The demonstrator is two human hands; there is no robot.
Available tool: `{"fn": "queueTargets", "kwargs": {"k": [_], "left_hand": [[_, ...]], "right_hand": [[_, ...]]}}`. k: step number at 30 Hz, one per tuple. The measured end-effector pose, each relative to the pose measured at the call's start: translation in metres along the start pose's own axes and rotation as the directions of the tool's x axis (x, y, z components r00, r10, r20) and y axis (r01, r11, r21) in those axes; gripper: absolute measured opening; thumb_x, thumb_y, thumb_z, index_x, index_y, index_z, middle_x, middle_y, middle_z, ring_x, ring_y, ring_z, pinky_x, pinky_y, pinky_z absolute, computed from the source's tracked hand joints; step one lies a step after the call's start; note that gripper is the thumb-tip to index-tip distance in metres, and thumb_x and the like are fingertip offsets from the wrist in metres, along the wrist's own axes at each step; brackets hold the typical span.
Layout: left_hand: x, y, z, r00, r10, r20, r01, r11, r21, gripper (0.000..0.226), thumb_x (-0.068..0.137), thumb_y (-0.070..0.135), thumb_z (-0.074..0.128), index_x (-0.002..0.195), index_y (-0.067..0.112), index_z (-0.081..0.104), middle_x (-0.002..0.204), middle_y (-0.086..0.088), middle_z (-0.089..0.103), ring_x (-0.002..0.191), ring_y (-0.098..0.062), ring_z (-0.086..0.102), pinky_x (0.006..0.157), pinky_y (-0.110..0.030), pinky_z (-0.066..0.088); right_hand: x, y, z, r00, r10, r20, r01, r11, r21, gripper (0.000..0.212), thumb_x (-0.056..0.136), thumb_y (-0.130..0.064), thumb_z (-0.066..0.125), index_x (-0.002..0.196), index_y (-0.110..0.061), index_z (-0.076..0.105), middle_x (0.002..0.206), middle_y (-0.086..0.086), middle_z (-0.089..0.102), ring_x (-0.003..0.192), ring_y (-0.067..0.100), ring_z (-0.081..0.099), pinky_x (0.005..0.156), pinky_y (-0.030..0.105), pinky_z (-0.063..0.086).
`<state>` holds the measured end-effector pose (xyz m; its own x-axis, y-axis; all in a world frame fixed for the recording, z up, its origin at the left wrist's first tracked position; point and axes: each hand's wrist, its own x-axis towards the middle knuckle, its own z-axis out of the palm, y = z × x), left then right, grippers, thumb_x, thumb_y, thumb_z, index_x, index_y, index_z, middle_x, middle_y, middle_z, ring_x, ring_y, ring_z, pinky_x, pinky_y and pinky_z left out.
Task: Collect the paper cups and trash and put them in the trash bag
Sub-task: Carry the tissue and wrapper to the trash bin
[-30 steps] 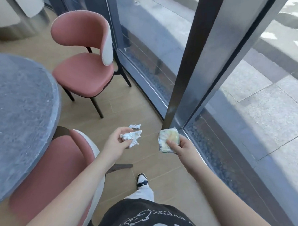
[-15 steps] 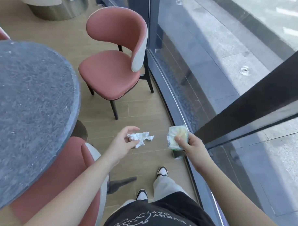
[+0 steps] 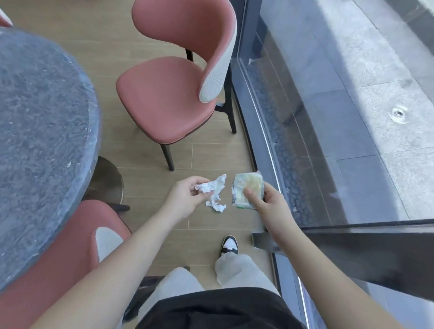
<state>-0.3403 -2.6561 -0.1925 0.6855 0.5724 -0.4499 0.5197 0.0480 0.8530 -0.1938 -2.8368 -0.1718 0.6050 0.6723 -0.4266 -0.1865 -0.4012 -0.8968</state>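
Observation:
My left hand (image 3: 185,200) pinches a crumpled white tissue (image 3: 216,194) that dangles in front of me above the wooden floor. Just to its right, my right hand (image 3: 266,203) grips a clear plastic food wrapper (image 3: 247,190) with yellowish contents and a printed label edge. Both hands are held out at waist height, a small gap between the two pieces of trash. No paper cup and no trash bag are in view.
A round grey stone table (image 3: 40,133) fills the left. One pink chair (image 3: 174,89) stands ahead by the glass wall (image 3: 323,118); another pink chair (image 3: 59,269) is close at my lower left. A dark metal frame post (image 3: 380,251) crosses at the right.
The view has swung left and downward, so the post now lies at the lower right and the far chair is more central. Both hands keep their trash; the tissue hangs looser.

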Motion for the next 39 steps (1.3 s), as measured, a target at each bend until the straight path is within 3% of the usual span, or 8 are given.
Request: {"fn": "queueTargets", "kwargs": {"k": [4,7,10,16,22,27,32,39], "left_hand": [[0.038,-0.04,0.013,0.998,-0.016,-0.062,0.02,0.998,0.065,0.035,0.093,0.022,0.073,0.125,0.031,0.064,0.111,0.007,0.074,0.104,-0.014,0.07,0.095,-0.033,0.053],[0.066,-0.087,0.02,0.995,-0.038,-0.091,0.046,0.995,0.088,0.023,0.094,0.021,0.071,0.105,0.04,0.066,0.102,0.009,0.077,0.1,-0.015,0.072,0.09,-0.038,0.054],[0.093,-0.134,0.028,0.991,-0.092,-0.096,0.103,0.987,0.121,0.024,0.094,0.022,0.07,0.092,0.044,0.061,0.094,0.011,0.077,0.094,-0.015,0.073,0.078,-0.036,0.054],[0.153,-0.233,0.052,0.993,-0.107,-0.049,0.115,0.969,0.218,0.032,0.093,0.018,0.07,0.086,0.045,0.055,0.085,0.017,0.067,0.067,0.006,0.058,0.053,-0.01,0.04],[0.219,-0.328,0.09,0.991,-0.136,0.006,0.129,0.947,0.296,0.026,0.092,0.005,0.068,0.116,0.015,0.066,0.111,0.006,0.056,0.087,-0.012,0.06,0.076,-0.024,0.045],[0.275,-0.396,0.119,0.987,-0.161,0.017,0.145,0.927,0.345,0.027,0.09,0.005,0.069,0.116,0.012,0.067,0.113,0.002,0.053,0.096,-0.015,0.055,0.076,-0.019,0.035],[0.33,-0.459,0.14,0.98,-0.186,0.073,0.145,0.913,0.381,0.025,0.088,0.006,0.069,0.113,0.01,0.072,0.127,0.002,0.059,0.109,-0.015,0.057,0.086,-0.02,0.038],[0.385,-0.524,0.169,0.97,-0.212,0.12,0.13,0.868,0.479,0.03,0.085,0.008,0.076,0.115,0.011,0.072,0.142,0.003,0.051,0.1,-0.015,0.057,0.094,-0.024,0.044]], "right_hand": [[0.027,0.033,0.006,1.0,-0.007,-0.026,0.007,1.0,-0.005,0.012,0.092,-0.043,0.065,0.1,-0.037,0.071,0.089,-0.004,0.073,0.08,0.005,0.063,0.074,0.017,0.049],[0.05,0.072,0.011,0.998,0.02,-0.055,-0.02,1.0,-0.003,0.008,0.095,-0.037,0.065,0.099,-0.036,0.071,0.086,-0.009,0.071,0.079,0.004,0.063,0.074,0.016,0.05],[0.076,0.11,0.017,0.996,0.032,-0.088,-0.032,0.999,-0.004,0.006,0.094,-0.036,0.066,0.098,-0.035,0.071,0.091,0.002,0.073,0.081,0.006,0.064,0.076,0.022,0.051],[0.131,0.182,0.029,0.992,0.028,-0.123,-0.033,0.999,-0.035,0.003,0.094,-0.035,0.068,0.095,-0.034,0.07,0.09,0.001,0.074,0.078,0.007,0.064,0.07,0.016,0.049],[0.185,0.257,0.046,0.996,0.043,-0.084,-0.046,0.999,-0.026,0.002,0.095,-0.031,0.068,0.094,-0.031,0.069,0.081,-0.007,0.071,0.075,0.002,0.061,0.07,0.015,0.048],[0.229,0.321,0.046,0.997,0.076,-0.024,-0.076,0.997,-0.029,0.014,0.091,-0.034,0.068,0.099,-0.022,0.069,0.1,0.017,0.07,0.085,0.017,0.063,0.085,0.05,0.052],[0.269,0.375,0.033,0.999,0.049,-0.01,-0.049,0.999,-0.013,0.008,0.094,-0.027,0.069,0.099,-0.033,0.072,0.092,-0.001,0.075,0.082,0.006,0.066,0.075,0.02,0.051],[0.306,0.414,0.024,1.0,-0.003,0.014,0.004,0.999,-0.033,0.017,0.084,-0.043,0.069,0.099,-0.037,0.072,0.086,-0.009,0.074,0.076,0.005,0.065,0.066,0.017,0.051]]}}
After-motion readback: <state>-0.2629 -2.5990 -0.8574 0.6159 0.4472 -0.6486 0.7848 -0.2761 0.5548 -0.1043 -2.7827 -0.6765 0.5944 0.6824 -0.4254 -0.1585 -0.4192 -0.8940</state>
